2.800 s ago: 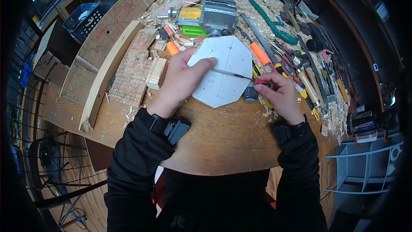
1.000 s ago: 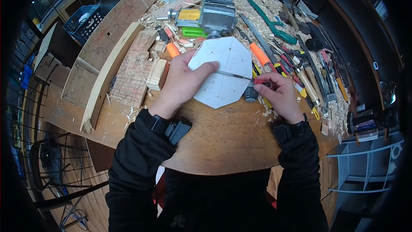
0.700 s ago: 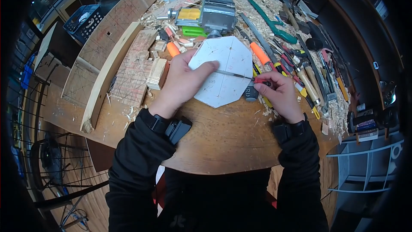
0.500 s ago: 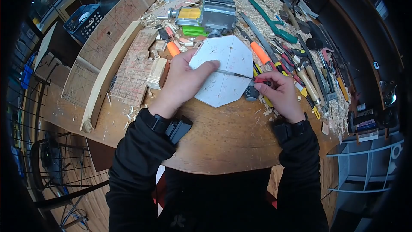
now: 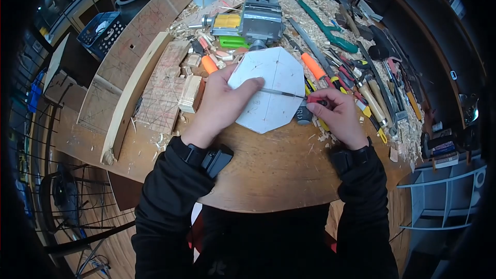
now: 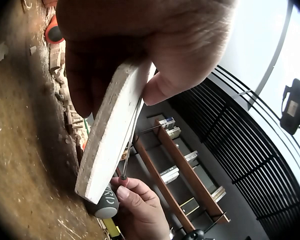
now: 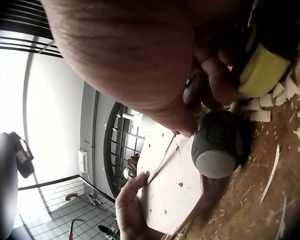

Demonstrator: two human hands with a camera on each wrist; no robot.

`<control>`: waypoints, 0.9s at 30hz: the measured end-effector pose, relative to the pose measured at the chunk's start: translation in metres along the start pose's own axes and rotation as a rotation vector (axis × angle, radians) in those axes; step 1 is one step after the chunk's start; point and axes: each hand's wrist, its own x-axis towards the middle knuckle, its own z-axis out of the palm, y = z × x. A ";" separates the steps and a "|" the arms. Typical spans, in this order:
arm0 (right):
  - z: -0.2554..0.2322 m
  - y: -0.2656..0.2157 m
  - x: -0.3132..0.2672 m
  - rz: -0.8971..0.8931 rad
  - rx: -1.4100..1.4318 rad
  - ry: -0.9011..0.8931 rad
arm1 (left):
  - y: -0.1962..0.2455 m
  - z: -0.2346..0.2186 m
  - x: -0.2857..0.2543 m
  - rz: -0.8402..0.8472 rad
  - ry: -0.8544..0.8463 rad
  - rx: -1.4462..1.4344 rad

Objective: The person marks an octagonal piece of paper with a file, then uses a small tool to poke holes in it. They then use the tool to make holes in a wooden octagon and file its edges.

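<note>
My left hand [image 5: 219, 106] grips a white octagonal wooden board [image 5: 276, 67] by its left side, thumb on the marked face. Pencil lines and small dark holes show on that face. Between thumb and fingers of my right hand [image 5: 341, 116] is the small red handle [image 5: 316, 100] of a slim tool with a thin metal shaft [image 5: 283, 93]. The shaft lies across the board, its far end at the left thumb. In the left wrist view the board [image 6: 107, 140] stands tilted over the table, and the shaft [image 6: 130, 145] runs close along its face.
A grey tool handle [image 5: 303, 115] lies just right of the board. Behind stands a metal vise [image 5: 262, 18] amid wood shavings. Files, chisels and knives cover the right side; a long wooden beam [image 5: 137, 93] and a scribed plank [image 5: 163, 93] lie left.
The head view has shifted slightly, so the table and vise sit a little lower in it. Both hands keep the same hold, with the shaft still across the board.
</note>
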 end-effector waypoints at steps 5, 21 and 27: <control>0.000 -0.002 0.000 0.018 0.019 0.027 | 0.003 0.003 -0.002 -0.036 -0.015 0.035; 0.000 -0.007 -0.003 0.019 -0.005 0.034 | -0.004 0.007 -0.003 0.041 -0.042 0.045; 0.001 -0.005 -0.002 0.008 0.006 0.033 | -0.003 0.007 -0.004 0.020 -0.036 0.067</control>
